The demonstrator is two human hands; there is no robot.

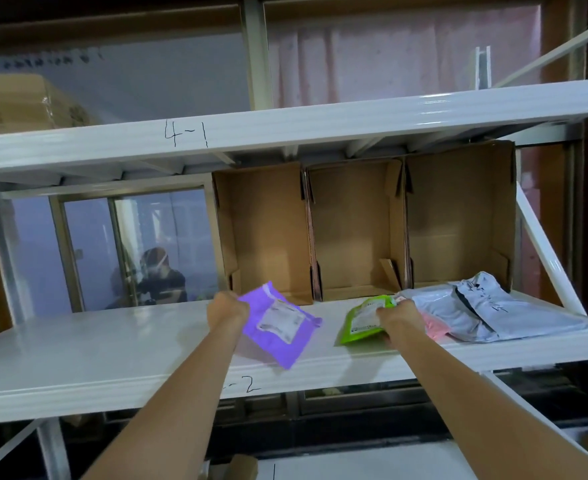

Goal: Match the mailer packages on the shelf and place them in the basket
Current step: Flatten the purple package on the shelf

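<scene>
We hold a purple mailer (280,323) in our left hand (227,311), its fingers curled tight round the package's left edge, the mailer tilted over the near part of the white shelf (95,348) with a white label facing up. Our right hand (401,318) grips a green mailer (363,320) by its right side, thumb on top, fingers wrapped underneath; we cannot tell whether the package is lifted or resting on the shelf. Just right of it lies a pink mailer (434,329), mostly covered by two grey mailers (493,311) stacked toward the shelf's right end. Behind them, at the far edge of the shelf, stand three open cardboard boxes (358,220) side by side. The beam above (285,129) bears the handwritten mark "4-1". Through the rack on the left, a person (162,277) sits in the background.
</scene>
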